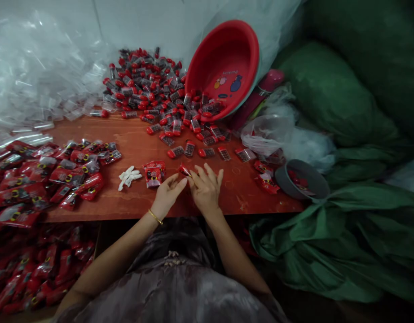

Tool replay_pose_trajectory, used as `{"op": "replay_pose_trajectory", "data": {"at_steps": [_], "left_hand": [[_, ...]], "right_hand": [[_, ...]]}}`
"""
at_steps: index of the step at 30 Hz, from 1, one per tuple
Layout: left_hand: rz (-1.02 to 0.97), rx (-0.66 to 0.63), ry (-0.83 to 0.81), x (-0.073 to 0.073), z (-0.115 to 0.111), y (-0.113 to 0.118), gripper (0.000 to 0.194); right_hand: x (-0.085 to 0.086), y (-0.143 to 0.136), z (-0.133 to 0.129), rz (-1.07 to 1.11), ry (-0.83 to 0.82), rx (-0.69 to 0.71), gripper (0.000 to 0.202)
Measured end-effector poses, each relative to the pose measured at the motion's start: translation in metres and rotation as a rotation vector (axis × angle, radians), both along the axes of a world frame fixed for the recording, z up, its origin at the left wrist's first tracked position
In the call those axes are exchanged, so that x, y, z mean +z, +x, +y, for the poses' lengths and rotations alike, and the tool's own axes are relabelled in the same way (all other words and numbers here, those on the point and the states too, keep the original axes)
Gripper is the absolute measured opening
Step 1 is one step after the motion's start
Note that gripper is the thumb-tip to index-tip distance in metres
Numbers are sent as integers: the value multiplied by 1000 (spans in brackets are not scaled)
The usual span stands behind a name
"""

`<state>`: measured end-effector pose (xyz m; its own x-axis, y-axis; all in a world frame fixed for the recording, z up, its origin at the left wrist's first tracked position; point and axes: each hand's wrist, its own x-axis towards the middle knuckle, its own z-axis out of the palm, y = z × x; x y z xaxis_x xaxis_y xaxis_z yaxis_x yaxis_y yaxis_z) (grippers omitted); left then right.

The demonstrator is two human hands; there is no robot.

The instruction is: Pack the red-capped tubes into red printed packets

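At the table's near edge, my left hand [167, 194], with a gold bangle on its wrist, pinches a small red printed packet [184, 169] between thumb and fingers. My right hand [205, 187] meets it from the other side, thumb and forefinger at the packet and the other fingers fanned out. The fingers cover much of this packet. Left of my hands lie flat red printed packets [153, 174] and a small heap of white finger cots [129, 176]. Just beyond my hands are small clear tubes with red caps [189, 148], filled with dark pieces.
A red basin [237, 49] tilts over a big pile of capped tubes [143, 85]. Clear plastic sleeves [41, 76] heap at back left, above filled red packages [28, 179]. On the right are a grey bowl [283, 179], a plastic bag [270, 130], a pink flask [257, 96] and green sacks [341, 94].
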<state>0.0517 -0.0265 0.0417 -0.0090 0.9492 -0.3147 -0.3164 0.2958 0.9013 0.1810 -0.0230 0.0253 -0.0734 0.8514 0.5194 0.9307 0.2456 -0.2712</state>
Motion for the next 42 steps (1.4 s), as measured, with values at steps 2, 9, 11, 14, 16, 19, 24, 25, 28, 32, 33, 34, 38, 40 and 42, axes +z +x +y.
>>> {"op": "replay_pose_trajectory", "data": {"at_steps": [2,9,11,14,16,19,24,25,28,32,33,34,38,40,42], "left_hand": [[-77,37,43,-2,6,4,30],[49,-85,242,6,3,-15,21],[105,-123,279,7,0,-19,20],[203,-140,315,4,-3,-20,18],[242,-128,315,2,-6,-18,19],[169,-93,261,1,-11,-11,22],[-124,-33,41,8,-16,-5,33],[-158,-36,-10,10,-15,-5,35],[-192,-29,-125,12,-11,-10,35],[-222,7,-238,11,-3,-19,40],[-237,0,-260,11,-2,-20,41],[-251,-13,-278,11,-1,-20,41],[-297,-69,-322,13,-3,-16,36],[-309,-82,-340,14,-5,-14,34],[-316,-73,-344,15,-7,-15,34]], "right_hand": [[4,-4,-11,60,22,44,26],[5,6,-17,891,-337,220,44],[7,4,-17,1011,-430,277,31],[8,-3,-21,999,-391,239,28],[7,-8,-24,930,-326,181,34],[5,-12,-27,833,-257,126,36],[2,-14,-27,754,-242,160,27],[2,-14,-27,734,-248,168,27],[3,-2,-24,653,-261,209,29],[6,53,-10,285,-220,228,31],[6,70,-5,169,-244,209,40],[5,85,0,83,-284,186,50],[-4,115,13,-97,-424,232,53],[-11,113,14,-98,-417,226,39],[-17,106,8,-21,-381,202,28]]}}
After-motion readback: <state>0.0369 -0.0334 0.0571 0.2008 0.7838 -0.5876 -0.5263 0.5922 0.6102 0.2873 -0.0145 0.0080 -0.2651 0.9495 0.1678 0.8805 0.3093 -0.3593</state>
